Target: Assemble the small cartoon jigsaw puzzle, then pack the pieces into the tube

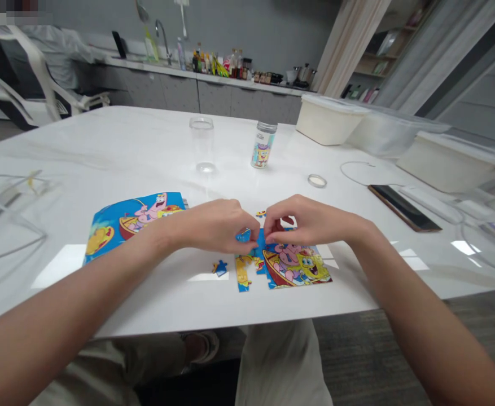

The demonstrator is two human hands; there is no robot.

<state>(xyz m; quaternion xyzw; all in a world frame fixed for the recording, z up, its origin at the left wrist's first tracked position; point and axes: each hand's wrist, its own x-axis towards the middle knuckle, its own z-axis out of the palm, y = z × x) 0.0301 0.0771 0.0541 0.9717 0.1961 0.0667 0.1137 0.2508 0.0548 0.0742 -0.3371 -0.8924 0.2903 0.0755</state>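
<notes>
Close to the near edge of the white surface [154, 141], a jigsaw puzzle [289, 265] is lying flat below both hands, looking only partly assembled. On its right, a joined stretch is showing a brown boat with pink and yellow cartoon figures; on its left, a narrow yellow-and-blue strip is running down, and a gap between them is opening at the lower edge. One loose piece [219, 267] is lying apart to the left and another piece [261, 213] is resting just beyond, between the hands, so some fitting is apparently still waiting. The left hand [226, 225] and right hand [298, 220] are curling their fingers over the upper part, hiding how complete it is; whether either grip is pinching a piece, I cannot tell. Partly behind the left forearm, a printed sheet [131, 217] is showing a similar bright-blue scene.
</notes>
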